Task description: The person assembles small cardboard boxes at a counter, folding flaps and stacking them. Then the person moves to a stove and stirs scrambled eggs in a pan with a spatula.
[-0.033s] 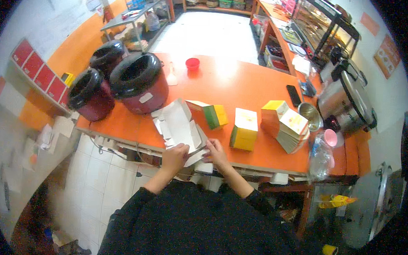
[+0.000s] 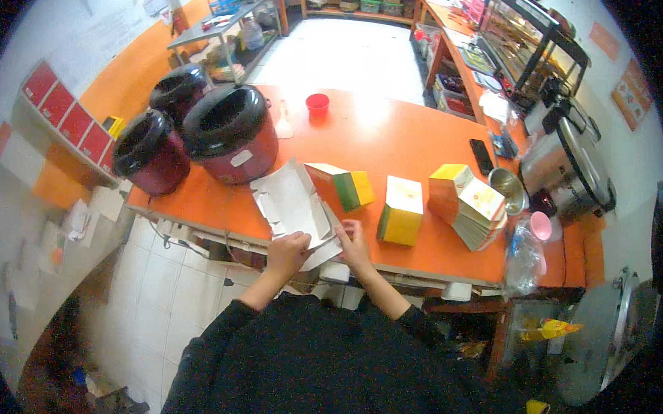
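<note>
A partly folded cardboard box [image 2: 293, 197], white inside with raised flaps, lies across the near edge of the orange table. My left hand [image 2: 289, 253] is closed on its near edge, with the fingers curled in. My right hand [image 2: 354, 249] pinches the flap on the box's right side, though part of that grip is hidden. Just beyond are a yellow and green folded box [image 2: 353, 190] and an upright yellow box with a white top [image 2: 402, 211]. Farther right leans a fanned stack of flat boxes [image 2: 472, 207].
Several dark red pots with black rims [image 2: 230, 138] stand at the left. A red cup [image 2: 317, 105] and a white spatula [image 2: 283, 122] sit farther back. On the right are a phone [image 2: 481, 156], a metal bowl [image 2: 507, 188], a steel cooker [image 2: 570, 167] and a clear plastic bag [image 2: 522, 260].
The fingers of my right hand are slightly more raised at the flap. Otherwise the view has only shifted a little, and both hands stay at the box.
</note>
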A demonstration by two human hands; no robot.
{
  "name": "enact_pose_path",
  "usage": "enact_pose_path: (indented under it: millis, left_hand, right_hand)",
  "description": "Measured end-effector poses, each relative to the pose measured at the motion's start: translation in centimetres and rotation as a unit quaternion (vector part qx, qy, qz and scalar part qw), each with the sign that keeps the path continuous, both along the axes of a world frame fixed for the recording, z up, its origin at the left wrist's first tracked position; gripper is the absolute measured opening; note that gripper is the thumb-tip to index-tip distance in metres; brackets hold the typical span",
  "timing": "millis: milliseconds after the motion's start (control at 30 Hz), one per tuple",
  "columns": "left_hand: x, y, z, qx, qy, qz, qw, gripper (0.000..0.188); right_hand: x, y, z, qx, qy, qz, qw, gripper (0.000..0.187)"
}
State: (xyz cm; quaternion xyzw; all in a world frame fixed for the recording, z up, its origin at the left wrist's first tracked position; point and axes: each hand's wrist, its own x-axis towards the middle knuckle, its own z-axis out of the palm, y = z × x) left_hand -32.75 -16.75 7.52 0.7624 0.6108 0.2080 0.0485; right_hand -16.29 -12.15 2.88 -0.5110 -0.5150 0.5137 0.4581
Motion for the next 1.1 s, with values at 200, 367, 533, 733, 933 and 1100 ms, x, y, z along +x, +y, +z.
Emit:
enact_pose_path:
  millis: [200, 367, 533, 733, 933, 1100]
  left_hand:
    - [-2.3, 3.2, -3.3, -0.058, -0.208, 0.032, 0.976, 0.039]
    - [-3.1, 2.2, 1.2, 0.09, -0.16, 0.047, 0.982, 0.019]
    - [-1.1, -0.5, 3.2, 0.087, -0.16, -0.093, 0.979, 0.019]
    - [0.7, -1.8, 2.2, -0.049, -0.205, -0.182, 0.96, 0.045]
    - [0.6, -3.8, -1.2, -0.312, -0.468, -0.186, 0.806, 0.031]
    - [0.5, -4.0, -1.4, -0.357, -0.598, -0.134, 0.705, 0.027]
  right_hand:
    - [1.3, 0.3, 1.4, 0.446, -0.359, 0.13, 0.81, 0.031]
    - [3.0, 0.2, 0.0, 0.282, -0.388, 0.259, 0.838, 0.023]
    - [0.3, 1.4, 7.8, -0.242, 0.309, 0.236, 0.889, 0.032]
    - [0.9, 0.3, 4.3, -0.079, -0.018, 0.254, 0.964, 0.027]
    - [3.5, -2.2, 1.7, -0.061, -0.113, 0.216, 0.968, 0.024]
    - [3.9, -3.4, 4.5, -0.056, -0.07, 0.233, 0.968, 0.02]
